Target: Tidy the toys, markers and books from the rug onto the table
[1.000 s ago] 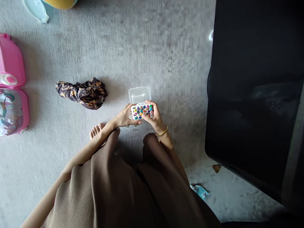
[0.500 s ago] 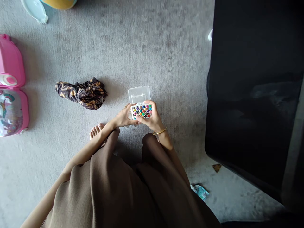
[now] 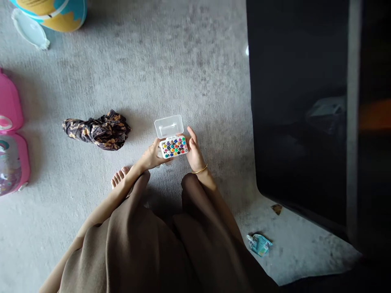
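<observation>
A clear plastic case of markers (image 3: pixel 175 147) is held above the floor, its transparent lid (image 3: pixel 168 126) swung up and away from me. Rows of round, many-coloured marker ends fill the case. My left hand (image 3: pixel 152 156) grips the case at its left side, fingers partly hidden behind and under it. At the right edge, my right hand (image 3: pixel 195 154) is loosened, thumb and forefinger raised and apart. Whether its palm side still touches the case I cannot tell. Something pale and see-through shows under the case by the left fingers.
On the grey carpet lies a crumpled dark patterned cloth (image 3: pixel 99 129) to the left. A pink case (image 3: pixel 11 106) stands at the left edge, a blue-yellow tub (image 3: pixel 65 16) and pale lid (image 3: pixel 30 29) beyond. A black surface (image 3: pixel 299 114) fills the right; a teal packet (image 3: pixel 260 244) lies nearby.
My right thumb and fingers have come off the top of the marker case and moved to its right side. The left hand keeps its hold. The view has shifted slightly.
</observation>
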Tool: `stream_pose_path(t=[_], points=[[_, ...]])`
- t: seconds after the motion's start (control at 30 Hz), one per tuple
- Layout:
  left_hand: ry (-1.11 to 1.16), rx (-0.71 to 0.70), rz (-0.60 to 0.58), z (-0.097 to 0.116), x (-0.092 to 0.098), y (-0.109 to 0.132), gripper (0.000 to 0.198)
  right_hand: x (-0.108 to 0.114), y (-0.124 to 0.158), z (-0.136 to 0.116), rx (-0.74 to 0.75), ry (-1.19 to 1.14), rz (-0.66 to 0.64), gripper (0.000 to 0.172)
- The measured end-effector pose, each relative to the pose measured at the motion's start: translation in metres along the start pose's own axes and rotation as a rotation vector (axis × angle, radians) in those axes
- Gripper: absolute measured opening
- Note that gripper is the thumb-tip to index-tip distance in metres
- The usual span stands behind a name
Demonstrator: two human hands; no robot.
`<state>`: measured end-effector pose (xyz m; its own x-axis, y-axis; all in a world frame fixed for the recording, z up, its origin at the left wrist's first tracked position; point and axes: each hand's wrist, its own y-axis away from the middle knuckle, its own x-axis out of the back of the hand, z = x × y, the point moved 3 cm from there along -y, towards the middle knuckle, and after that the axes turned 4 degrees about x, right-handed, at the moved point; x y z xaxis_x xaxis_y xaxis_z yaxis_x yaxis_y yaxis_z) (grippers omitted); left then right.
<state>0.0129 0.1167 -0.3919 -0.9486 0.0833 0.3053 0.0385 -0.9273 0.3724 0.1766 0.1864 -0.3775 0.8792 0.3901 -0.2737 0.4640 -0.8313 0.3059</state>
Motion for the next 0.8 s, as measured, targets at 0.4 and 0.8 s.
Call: stream_pose_path(t=[0.4,0.8], points=[[0.011,-0.026,-0.053,-0.01,-0.003,0.005,0.108,-0.003,-0.007,-0.034,0.083,0.067,-0.105,0.058],[-0.066,0.002,-0.072,-0.014,-0.011,0.004,0.104,0.015,0.008,-0.01,0.185,0.224,-0.065,0.049]])
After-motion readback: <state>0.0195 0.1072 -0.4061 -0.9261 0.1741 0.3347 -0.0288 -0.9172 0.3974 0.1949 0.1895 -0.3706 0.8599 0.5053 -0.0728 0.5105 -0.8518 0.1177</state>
